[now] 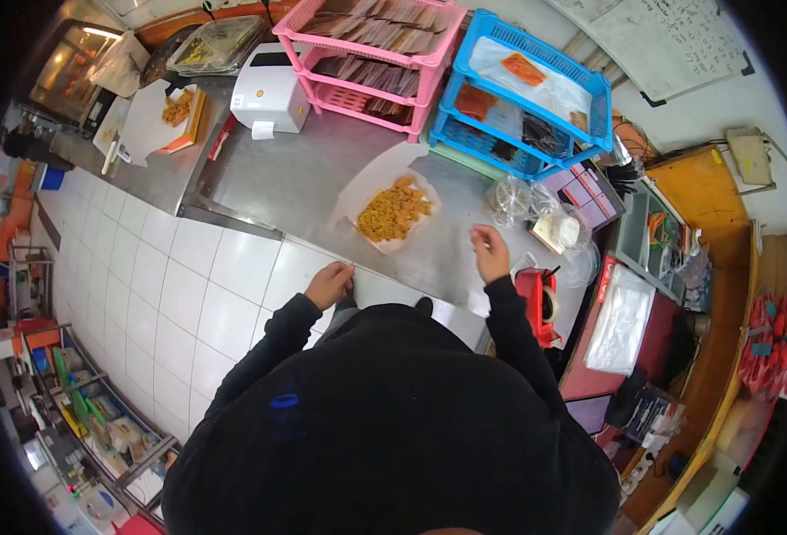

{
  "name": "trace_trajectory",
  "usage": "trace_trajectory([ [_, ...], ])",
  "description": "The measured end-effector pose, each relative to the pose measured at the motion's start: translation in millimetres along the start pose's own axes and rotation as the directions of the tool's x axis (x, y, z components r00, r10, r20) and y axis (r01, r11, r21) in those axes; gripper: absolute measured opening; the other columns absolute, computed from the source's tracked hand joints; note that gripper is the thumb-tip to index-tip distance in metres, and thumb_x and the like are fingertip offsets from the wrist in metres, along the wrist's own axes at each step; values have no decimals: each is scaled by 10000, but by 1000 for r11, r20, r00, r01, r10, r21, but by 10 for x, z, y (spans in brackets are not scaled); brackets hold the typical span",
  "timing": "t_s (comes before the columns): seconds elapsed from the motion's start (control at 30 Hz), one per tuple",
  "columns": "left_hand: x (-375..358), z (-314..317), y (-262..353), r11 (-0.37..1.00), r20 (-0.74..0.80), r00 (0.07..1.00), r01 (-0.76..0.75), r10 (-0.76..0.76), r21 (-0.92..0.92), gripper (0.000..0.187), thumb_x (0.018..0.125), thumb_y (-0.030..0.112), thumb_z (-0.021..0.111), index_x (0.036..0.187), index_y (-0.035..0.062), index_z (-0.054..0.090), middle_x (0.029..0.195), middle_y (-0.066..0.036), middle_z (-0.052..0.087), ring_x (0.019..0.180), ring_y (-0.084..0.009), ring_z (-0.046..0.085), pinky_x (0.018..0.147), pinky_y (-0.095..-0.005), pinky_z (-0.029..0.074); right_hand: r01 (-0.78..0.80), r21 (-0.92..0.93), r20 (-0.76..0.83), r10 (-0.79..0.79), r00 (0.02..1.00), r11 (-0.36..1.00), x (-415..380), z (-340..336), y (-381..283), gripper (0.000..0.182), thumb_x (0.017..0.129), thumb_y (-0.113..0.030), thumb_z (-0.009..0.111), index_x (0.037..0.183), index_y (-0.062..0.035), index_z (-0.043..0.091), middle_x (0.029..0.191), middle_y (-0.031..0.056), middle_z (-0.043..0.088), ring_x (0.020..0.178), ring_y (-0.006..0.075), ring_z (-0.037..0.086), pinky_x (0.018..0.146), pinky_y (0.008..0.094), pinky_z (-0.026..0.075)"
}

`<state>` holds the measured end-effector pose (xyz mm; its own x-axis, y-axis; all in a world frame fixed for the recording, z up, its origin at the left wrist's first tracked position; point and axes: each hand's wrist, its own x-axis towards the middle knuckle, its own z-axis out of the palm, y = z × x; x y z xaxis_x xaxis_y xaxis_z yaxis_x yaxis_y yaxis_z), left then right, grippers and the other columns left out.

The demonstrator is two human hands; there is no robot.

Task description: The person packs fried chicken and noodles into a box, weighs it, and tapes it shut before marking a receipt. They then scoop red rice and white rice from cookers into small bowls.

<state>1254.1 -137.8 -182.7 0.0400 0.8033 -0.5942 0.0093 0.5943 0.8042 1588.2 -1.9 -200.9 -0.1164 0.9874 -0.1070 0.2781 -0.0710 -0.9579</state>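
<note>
Food box [394, 210] beyond both hands' fingers [480, 234]

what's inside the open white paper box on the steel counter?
The open white paper box holds a heap of golden-orange fried snack pieces. The heap covers the box floor, so anything beneath it cannot be seen. Neither hand touches it.

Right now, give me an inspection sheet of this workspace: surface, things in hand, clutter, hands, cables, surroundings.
Surface: steel counter, bare in the middle.
Job's things: paper tray of fried food on the counter, between the hands and beyond them.
Clutter: pink rack, blue rack, label printer, clear bags, red tape dispenser.
Hands: left hand at the counter edge; right hand over the counter; whether either holds anything cannot be told.
Cables: nothing seen.
Surroundings: white tiled floor, whiteboard, shelves at left.
</note>
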Motion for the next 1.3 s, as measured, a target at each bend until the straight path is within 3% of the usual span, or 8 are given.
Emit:
trace_trajectory([
  [0.23, 68, -960, -2, 987, -24, 995, -96, 100, 132, 351, 886, 345, 544, 1013, 20, 506, 775, -49, 572, 628, -120, 544, 535, -235, 440, 287, -491, -22, -341, 940, 823, 1009, 1031, 388, 535, 789, -322, 620, 1208, -17, 485, 1119, 227, 559, 1010, 360, 555, 877, 389, 438],
  [0.5, 1165, -1325, 560, 682, 175, 771, -627, 612, 376, 697, 733, 298, 733, 1288, 33, 406, 1252, -184, 486, 1205, -252, 438, 979, -329, 365, -309, -397, -258, 218, 941, 864, 219, 1136, 55, 681, 774, -460, 622, 1241, 3, 444, 1107, 255, 565, 1039, 349, 555, 869, 372, 446],
  [0.7, 1811, -989, 1286, 664, 448, 867, -469, 219, 582, 479, 734, 217, 707, 1135, 37, 517, 1009, -111, 589, 929, -178, 558, 843, -293, 433, 155, -515, -47, -208, 977, 843, 377, 727, -111, 414, 830, -369, 624, 869, 44, 637, 979, 224, 618, 910, 273, 602, 743, 323, 480],
  [0.8, 2179, -914, 954, 360, 549, 609, -788, 572, 500, 338, 753, 150, 647, 1034, 19, 513, 868, -55, 563, 783, -158, 531, 754, -282, 441, -87, -282, -1, 90, 996, 956, 459, 882, -146, 365, 900, -347, 532, 824, -2, 621, 681, 88, 593, 662, 113, 506, 655, 296, 439],
  [1.0, 1881, -145, 785, 903, -45, 934, -354, 354, -243, 201, 804, 46, 469, 1000, 22, 505, 848, -26, 516, 808, -138, 505, 784, -280, 419, 86, 134, -555, 3, 832, 987, 604, 1607, -38, 355, 940, -297, 379, 1073, 17, 480, 950, 210, 547, 922, 345, 519, 839, 362, 393],
  [1.07, 2135, -309, 684, 929, -33, 940, -341, 340, -140, 242, 807, 24, 436, 1034, 16, 519, 903, -51, 552, 886, -147, 520, 827, -286, 412, 45, 273, -338, 52, 940, 961, 596, 1482, 8, 275, 889, -165, 431, 1097, 6, 487, 983, 226, 538, 962, 365, 505, 865, 373, 388],
  [1.17, 2274, -766, 745, 950, 392, 907, -246, 156, 192, 420, 755, -1, 420, 1164, 27, 513, 1125, -107, 552, 1070, -180, 494, 929, -292, 375, 146, -553, -121, -252, 960, 820, 383, 1148, 189, 359, 799, -36, 468, 1157, -21, 480, 1005, 233, 542, 965, 375, 507, 881, 384, 400],
  [1.3, 1743, -816, 1113, 763, 641, 764, -373, -70, 528, 526, 766, -75, 371, 1280, 3, 443, 1261, -125, 496, 1193, -198, 440, 1026, -285, 289, -110, -316, 225, 187, 956, 942, 12, 966, -201, 528, 760, 82, 414, 1264, -73, 418, 1140, 221, 527, 1063, 343, 519, 920, 370, 414],
])
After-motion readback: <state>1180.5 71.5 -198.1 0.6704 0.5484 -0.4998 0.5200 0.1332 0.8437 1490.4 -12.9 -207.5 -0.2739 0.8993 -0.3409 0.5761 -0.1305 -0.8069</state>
